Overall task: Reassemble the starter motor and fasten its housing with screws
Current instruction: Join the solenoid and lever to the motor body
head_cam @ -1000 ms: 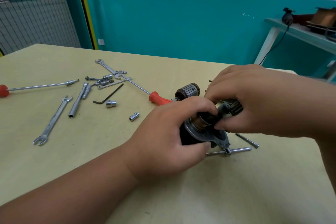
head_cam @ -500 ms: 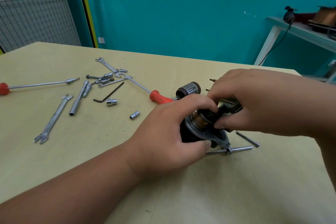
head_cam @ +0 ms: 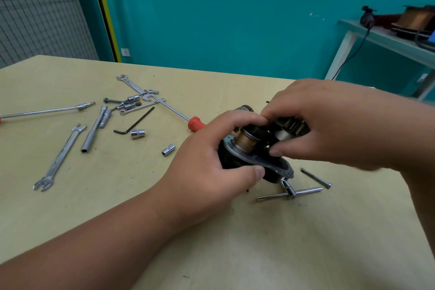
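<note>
The dark starter motor housing (head_cam: pixel 237 156) lies tilted on the table (head_cam: pixel 259 242), its grey flange and a brass-coloured collar (head_cam: pixel 247 140) facing up. My left hand (head_cam: pixel 211 160) grips the housing from the left, thumb under the flange. My right hand (head_cam: pixel 329 122) pinches the toothed pinion gear (head_cam: pixel 292 126) at the collar's right end. A ribbed armature (head_cam: pixel 246 108) peeks out behind my left hand. One long housing screw (head_cam: pixel 315 178) lies to the right of the motor.
A T-handle driver (head_cam: pixel 289 192) lies just in front of the motor. A red-handled screwdriver (head_cam: pixel 186 117), a hex key (head_cam: pixel 134 123), spanners (head_cam: pixel 58 158), a socket extension (head_cam: pixel 94 129) and several loose sockets (head_cam: pixel 137 133) are scattered at the left. A shelf (head_cam: pixel 386 37) stands at the far right.
My right hand has lifted slightly at the pinion gear, so more of the brass collar shows. My left hand keeps its grip on the housing.
</note>
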Action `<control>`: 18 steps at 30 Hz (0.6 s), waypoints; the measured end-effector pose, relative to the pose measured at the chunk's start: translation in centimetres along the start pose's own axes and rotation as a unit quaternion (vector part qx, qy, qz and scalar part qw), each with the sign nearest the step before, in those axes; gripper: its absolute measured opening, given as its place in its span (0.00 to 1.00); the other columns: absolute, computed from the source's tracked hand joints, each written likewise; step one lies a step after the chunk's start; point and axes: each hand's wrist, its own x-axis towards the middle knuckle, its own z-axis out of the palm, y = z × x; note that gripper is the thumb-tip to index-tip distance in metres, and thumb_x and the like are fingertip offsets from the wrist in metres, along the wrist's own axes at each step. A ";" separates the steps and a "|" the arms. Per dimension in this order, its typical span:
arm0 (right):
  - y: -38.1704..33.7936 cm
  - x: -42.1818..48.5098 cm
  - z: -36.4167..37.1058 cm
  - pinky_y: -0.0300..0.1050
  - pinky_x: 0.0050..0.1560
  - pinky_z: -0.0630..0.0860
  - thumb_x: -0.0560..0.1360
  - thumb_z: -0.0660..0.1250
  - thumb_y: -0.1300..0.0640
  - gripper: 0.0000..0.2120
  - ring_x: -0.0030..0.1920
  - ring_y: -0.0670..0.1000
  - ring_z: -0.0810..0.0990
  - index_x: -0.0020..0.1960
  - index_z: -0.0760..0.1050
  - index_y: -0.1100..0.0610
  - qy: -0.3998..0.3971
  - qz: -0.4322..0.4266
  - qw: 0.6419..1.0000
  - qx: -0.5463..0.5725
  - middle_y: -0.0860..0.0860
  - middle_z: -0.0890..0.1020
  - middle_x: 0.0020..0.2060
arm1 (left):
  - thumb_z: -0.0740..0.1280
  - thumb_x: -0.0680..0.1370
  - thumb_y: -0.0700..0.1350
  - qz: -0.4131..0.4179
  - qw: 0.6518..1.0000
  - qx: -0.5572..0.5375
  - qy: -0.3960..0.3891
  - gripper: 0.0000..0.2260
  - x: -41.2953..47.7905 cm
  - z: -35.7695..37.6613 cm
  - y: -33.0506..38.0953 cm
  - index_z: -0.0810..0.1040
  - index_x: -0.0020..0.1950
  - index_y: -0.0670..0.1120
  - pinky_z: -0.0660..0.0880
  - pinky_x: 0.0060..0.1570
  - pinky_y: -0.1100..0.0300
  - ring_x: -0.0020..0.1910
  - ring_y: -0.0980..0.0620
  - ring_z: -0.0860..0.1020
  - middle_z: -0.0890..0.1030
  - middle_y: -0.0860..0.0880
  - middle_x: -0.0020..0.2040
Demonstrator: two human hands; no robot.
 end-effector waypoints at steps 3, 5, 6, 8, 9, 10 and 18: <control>0.0 0.1 0.0 0.53 0.56 0.76 0.68 0.62 0.33 0.18 0.54 0.43 0.74 0.56 0.79 0.33 0.009 -0.001 1.000 0.021 0.35 0.80 0.46 | 0.75 0.71 0.38 -0.017 1.000 -0.023 -0.005 0.25 0.0 0.0 -0.1 0.79 0.63 0.58 0.77 0.48 0.61 0.48 0.54 0.82 0.83 0.57 0.51; -0.1 0.1 0.0 0.52 0.55 0.76 0.68 0.62 0.33 0.13 0.53 0.42 0.75 0.51 0.77 0.30 0.006 0.001 0.999 0.032 0.34 0.80 0.46 | 0.75 0.71 0.38 -0.020 0.999 -0.032 -0.014 0.24 -0.1 0.0 0.1 0.79 0.63 0.57 0.77 0.44 0.63 0.44 0.55 0.81 0.82 0.58 0.49; -0.2 0.2 0.0 0.52 0.55 0.77 0.67 0.62 0.33 0.11 0.53 0.42 0.75 0.50 0.75 0.29 0.004 0.004 0.999 0.035 0.34 0.80 0.45 | 0.75 0.71 0.37 -0.022 0.999 -0.034 -0.018 0.23 -0.1 0.1 0.1 0.79 0.62 0.57 0.77 0.42 0.64 0.44 0.55 0.81 0.81 0.58 0.49; -0.3 0.2 0.0 0.51 0.53 0.77 0.67 0.62 0.33 0.10 0.51 0.42 0.76 0.48 0.74 0.28 0.000 0.011 0.999 0.037 0.35 0.80 0.45 | 0.75 0.71 0.38 -0.023 0.999 -0.026 -0.024 0.23 -0.1 0.1 0.2 0.78 0.61 0.58 0.78 0.42 0.64 0.43 0.55 0.81 0.81 0.59 0.49; -0.4 0.2 0.1 0.50 0.52 0.77 0.66 0.62 0.33 0.11 0.51 0.41 0.76 0.48 0.75 0.29 -0.001 0.015 0.999 0.037 0.35 0.80 0.45 | 0.75 0.71 0.38 -0.023 0.999 -0.017 -0.026 0.22 -0.2 0.1 0.2 0.78 0.61 0.58 0.77 0.43 0.64 0.43 0.56 0.81 0.81 0.59 0.48; -0.4 0.2 0.2 0.50 0.52 0.77 0.66 0.62 0.33 0.13 0.50 0.41 0.76 0.49 0.77 0.30 -0.002 0.021 0.999 0.037 0.35 0.79 0.45 | 0.75 0.71 0.39 -0.023 0.999 -0.008 -0.027 0.22 -0.2 0.1 0.2 0.78 0.60 0.58 0.77 0.44 0.63 0.43 0.56 0.81 0.81 0.60 0.48; -0.4 0.1 0.4 0.49 0.46 0.79 0.67 0.67 0.36 0.15 0.44 0.42 0.79 0.53 0.78 0.30 -0.016 0.043 0.997 0.055 0.34 0.79 0.46 | 0.76 0.70 0.42 -0.015 0.999 0.022 -0.030 0.22 -0.3 0.3 0.4 0.77 0.59 0.60 0.79 0.46 0.60 0.43 0.57 0.81 0.82 0.59 0.48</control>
